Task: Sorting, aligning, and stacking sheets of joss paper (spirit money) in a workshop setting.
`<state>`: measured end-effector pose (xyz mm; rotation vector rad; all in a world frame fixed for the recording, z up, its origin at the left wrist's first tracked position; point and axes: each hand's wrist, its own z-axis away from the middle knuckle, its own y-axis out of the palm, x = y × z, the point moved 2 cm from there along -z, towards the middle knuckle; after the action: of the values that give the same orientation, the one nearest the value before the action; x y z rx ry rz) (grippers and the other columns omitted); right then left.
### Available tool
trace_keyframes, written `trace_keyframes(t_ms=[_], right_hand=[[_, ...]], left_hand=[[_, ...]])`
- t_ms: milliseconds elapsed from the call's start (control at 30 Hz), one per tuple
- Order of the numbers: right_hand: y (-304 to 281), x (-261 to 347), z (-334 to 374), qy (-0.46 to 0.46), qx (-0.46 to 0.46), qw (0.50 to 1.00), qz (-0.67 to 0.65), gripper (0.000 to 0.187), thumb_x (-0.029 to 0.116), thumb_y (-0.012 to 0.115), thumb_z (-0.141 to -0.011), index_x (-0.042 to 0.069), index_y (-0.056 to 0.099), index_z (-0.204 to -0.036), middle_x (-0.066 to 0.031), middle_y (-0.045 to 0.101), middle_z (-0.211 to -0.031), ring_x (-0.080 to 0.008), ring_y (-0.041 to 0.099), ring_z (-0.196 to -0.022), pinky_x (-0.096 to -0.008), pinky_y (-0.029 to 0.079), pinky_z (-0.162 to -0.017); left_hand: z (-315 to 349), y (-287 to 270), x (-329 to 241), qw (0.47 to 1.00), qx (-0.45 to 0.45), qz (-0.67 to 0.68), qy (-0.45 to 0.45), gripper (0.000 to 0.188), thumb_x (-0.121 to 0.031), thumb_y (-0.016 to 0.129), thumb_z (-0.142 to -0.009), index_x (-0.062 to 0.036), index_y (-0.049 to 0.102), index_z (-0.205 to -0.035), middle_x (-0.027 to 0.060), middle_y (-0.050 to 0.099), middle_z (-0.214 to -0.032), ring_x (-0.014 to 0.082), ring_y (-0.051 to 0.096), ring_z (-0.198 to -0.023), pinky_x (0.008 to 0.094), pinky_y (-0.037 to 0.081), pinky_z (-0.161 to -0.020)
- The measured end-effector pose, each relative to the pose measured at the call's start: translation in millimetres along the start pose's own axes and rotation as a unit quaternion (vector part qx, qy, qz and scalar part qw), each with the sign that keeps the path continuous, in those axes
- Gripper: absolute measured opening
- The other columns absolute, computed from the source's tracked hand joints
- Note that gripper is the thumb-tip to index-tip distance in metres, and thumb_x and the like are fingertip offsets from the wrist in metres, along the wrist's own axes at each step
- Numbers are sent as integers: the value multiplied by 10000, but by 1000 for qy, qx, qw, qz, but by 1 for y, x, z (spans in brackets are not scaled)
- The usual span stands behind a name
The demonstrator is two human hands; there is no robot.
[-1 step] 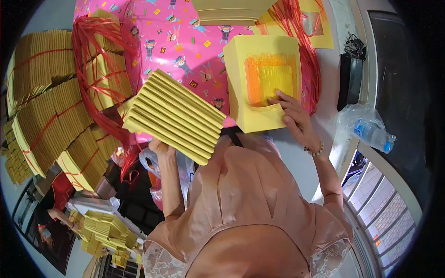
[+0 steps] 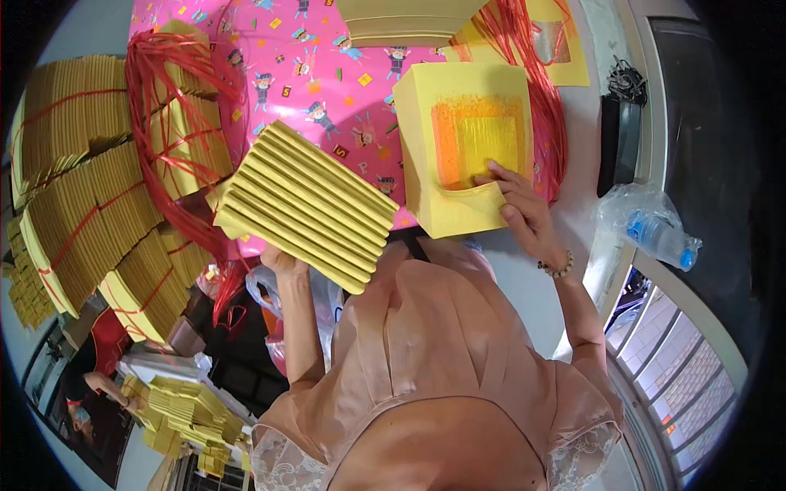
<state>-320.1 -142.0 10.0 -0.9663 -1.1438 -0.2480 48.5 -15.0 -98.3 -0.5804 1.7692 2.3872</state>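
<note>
Head view, single entry. Left hand (image 2: 282, 260): raised beside the body, fingers clamped from beneath on a fanned batch of folded yellow paper (image 2: 309, 204), its folds stepped like ridges and tilted down toward the person's left, held clear of the bench. Right hand (image 2: 524, 214): resting on a stack of yellow sheets (image 2: 468, 155) printed with an orange and gold square; fingers together, tips pressed on the top sheet, thumb under the near edge, where a strip of that sheet is already turned up into a fold. The stack lies on the bench on a pink patterned cloth (image 2: 319, 78), just in front of the person's chest. Step in hand, as judged: lifting and folding the top sheet off the stack while the finished batch waits in the other hand. The next move seems to call for pinching that single sheet free without dragging the one below, then bringing it across to the fan. Surroundings: loose red string (image 2: 544, 123) beyond the stack; bundles of yellow paper tied with red string (image 2: 90, 213) piled to the left; a plastic water bottle (image 2: 661, 237) in a clear bag to the right; a black device (image 2: 620, 143) beside it.
</note>
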Motion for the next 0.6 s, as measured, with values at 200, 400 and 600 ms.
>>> trace_keyframes(t_ms=[200, 400, 600], right_hand=[[5, 5, 2, 42, -59, 994, -83, 268, 138, 475, -988, -62, 613, -1101, -154, 637, -1152, -342, 454, -1317, -441, 329, -1072], [7, -2, 18, 146, -144, 972, -110, 347, 247, 434, -1034, -41, 616, -1094, -39, 654, -1022, -127, 604, -1012, -267, 448, -891], [0, -34, 12, 77, -130, 978, -140, 387, 335, 452, -1034, 0, 645, -1041, 47, 642, -879, -9, 567, -775, -180, 438, -668]], left_hand=[[-28, -61, 9, 986, -116, -120, 15, 689, -340, 664, -791, -23, 466, -1369, 172, 567, -1305, 330, 591, -1156, 457, 514, -987], [-33, -41, 25, 996, 2, -84, 42, 695, -471, 630, -869, -14, 455, -1362, 172, 582, -1275, 314, 604, -1134, 452, 525, -968], [2, -10, 34, 991, 88, -48, 88, 752, -501, 614, -883, -47, 372, -1431, 161, 505, -1370, 304, 546, -1214, 465, 482, -1017]])
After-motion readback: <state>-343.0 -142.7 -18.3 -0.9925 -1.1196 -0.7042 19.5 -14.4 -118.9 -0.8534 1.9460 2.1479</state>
